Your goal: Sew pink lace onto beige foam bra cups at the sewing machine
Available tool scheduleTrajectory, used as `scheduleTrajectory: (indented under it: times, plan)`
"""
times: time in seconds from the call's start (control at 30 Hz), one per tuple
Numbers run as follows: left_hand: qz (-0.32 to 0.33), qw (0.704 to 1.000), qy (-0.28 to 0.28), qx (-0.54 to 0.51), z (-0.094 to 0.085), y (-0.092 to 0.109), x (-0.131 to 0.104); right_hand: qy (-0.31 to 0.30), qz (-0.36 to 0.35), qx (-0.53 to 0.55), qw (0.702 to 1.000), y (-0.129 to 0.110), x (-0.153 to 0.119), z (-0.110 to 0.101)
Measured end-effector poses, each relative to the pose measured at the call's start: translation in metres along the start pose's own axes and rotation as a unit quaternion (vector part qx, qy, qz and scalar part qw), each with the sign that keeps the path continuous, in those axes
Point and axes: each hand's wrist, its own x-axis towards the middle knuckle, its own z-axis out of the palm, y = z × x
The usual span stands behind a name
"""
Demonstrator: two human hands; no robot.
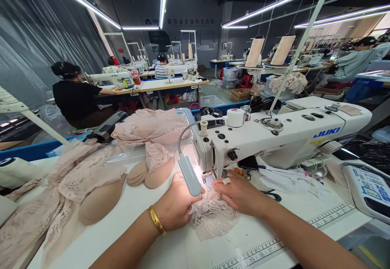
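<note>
At the needle end of a white sewing machine [256, 135], my left hand [176, 204] has its fingers closed on pale pink lace fabric [215, 220]. My right hand [239, 192] pinches the same fabric on the other side, close to the presser foot. The lace hangs over the table toward me between both hands. A grey lamp [189, 175] on a bendy metal neck lights the spot and covers part of my left hand and the fabric.
Beige cups [103, 200] and lace pieces [88, 167] lie on the left. A clear bin [185, 115] with pink pieces stands behind them. Scissors [272, 196] and white cloth [289, 179] lie right of my right hand. A person [76, 94] sits at another machine.
</note>
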Motion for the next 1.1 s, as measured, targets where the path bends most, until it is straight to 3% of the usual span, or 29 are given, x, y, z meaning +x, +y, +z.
scheduleTrajectory:
  times: [0.23, 0.4, 0.6, 0.77, 0.9, 1.03, 1.1]
  plan:
    - [-0.008, 0.995, 0.081, -0.063, -0.001, -0.005, 0.01, 0.081, 0.041, 0.048, 0.995, 0.002, 0.002, -0.003]
    - [-0.005, 0.992, 0.106, -0.061, 0.0, -0.006, 0.01, 0.083, 0.073, 0.077, 0.991, 0.001, 0.004, -0.004]
    - [-0.03, 0.997, 0.054, -0.048, 0.001, -0.006, 0.005, 0.099, 0.069, 0.069, 0.99, 0.001, 0.001, 0.0]
    - [-0.061, 0.998, -0.005, -0.021, -0.01, 0.001, 0.002, 0.102, -0.016, 0.079, 0.992, -0.007, -0.005, -0.004]
    - [-0.146, 0.986, -0.036, 0.065, -0.015, 0.017, 0.004, 0.051, -0.089, 0.096, 0.99, -0.02, -0.001, -0.007]
    - [-0.2, 0.972, -0.065, 0.109, -0.01, 0.032, 0.01, -0.037, -0.034, 0.038, 0.998, -0.025, 0.007, 0.001]
    - [-0.211, 0.969, -0.078, 0.103, -0.009, 0.036, 0.011, -0.049, -0.017, 0.009, 0.999, -0.022, 0.007, 0.004]
